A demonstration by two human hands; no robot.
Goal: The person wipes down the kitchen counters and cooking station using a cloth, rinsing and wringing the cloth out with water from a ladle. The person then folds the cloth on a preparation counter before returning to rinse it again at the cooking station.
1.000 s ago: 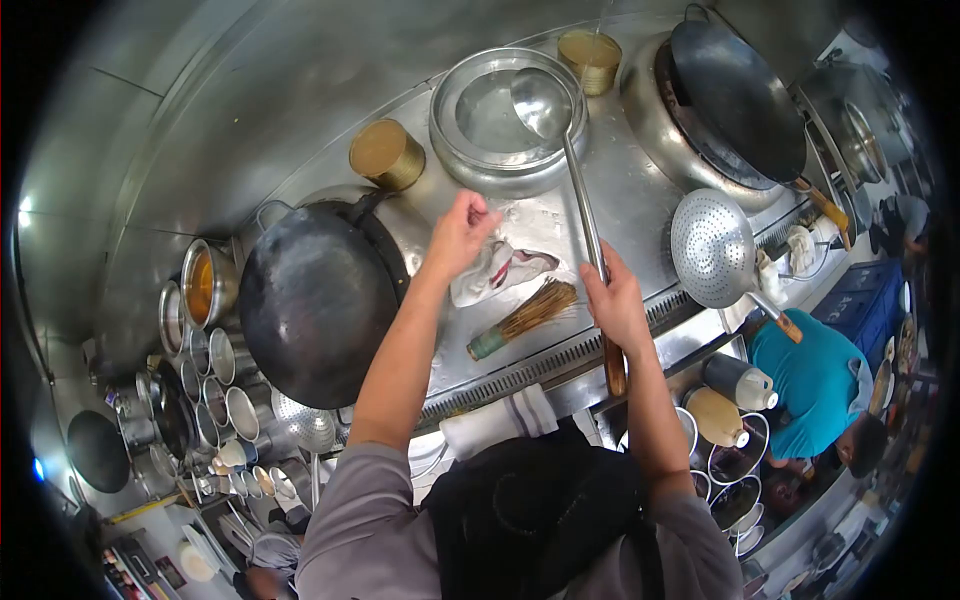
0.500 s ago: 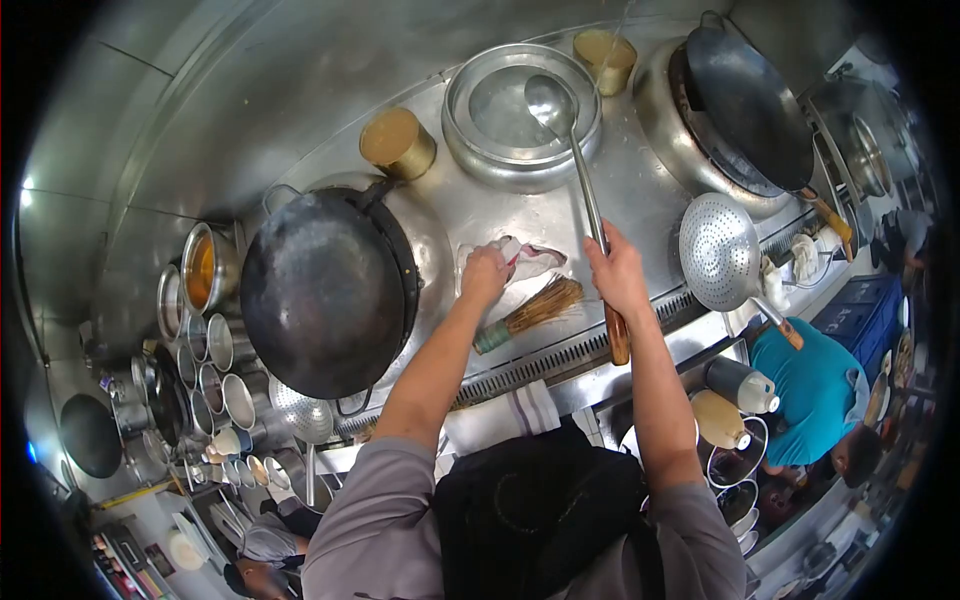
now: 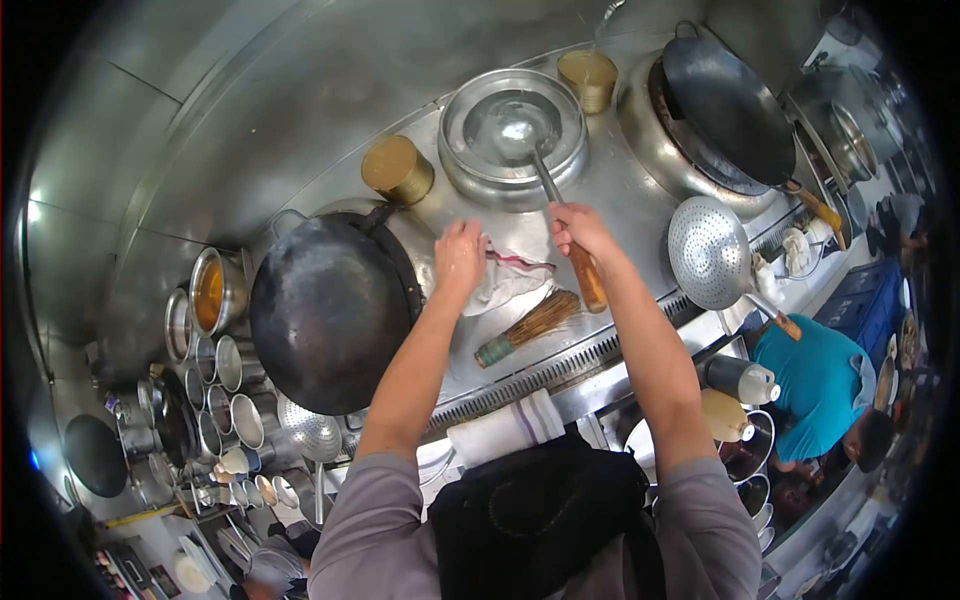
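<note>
My right hand (image 3: 582, 232) is wrapped round the handle of a long metal ladle (image 3: 545, 175). The ladle's bowl dips into the water of a round metal basin (image 3: 455, 150) at the back of the steel counter. My left hand (image 3: 460, 252) hovers at the left edge of a crumpled white cloth (image 3: 508, 285) with a red stripe; its fingers are bent, and whether they pinch anything is hidden. A straw brush (image 3: 530, 328) with a green-bound end lies in front of the cloth.
A black wok (image 3: 330, 310) sits at the left, another (image 3: 735, 110) at the right. Two tins (image 3: 397, 170) (image 3: 587, 80) flank the basin. A perforated skimmer (image 3: 708, 252) lies right. A folded towel (image 3: 507, 428) hangs on the front edge. A person in teal (image 3: 815, 385) bends at the right.
The ladle's bowl has dropped into the basin's water, and my right hand has shifted up and left with it. My left hand has drawn back left from the cloth.
</note>
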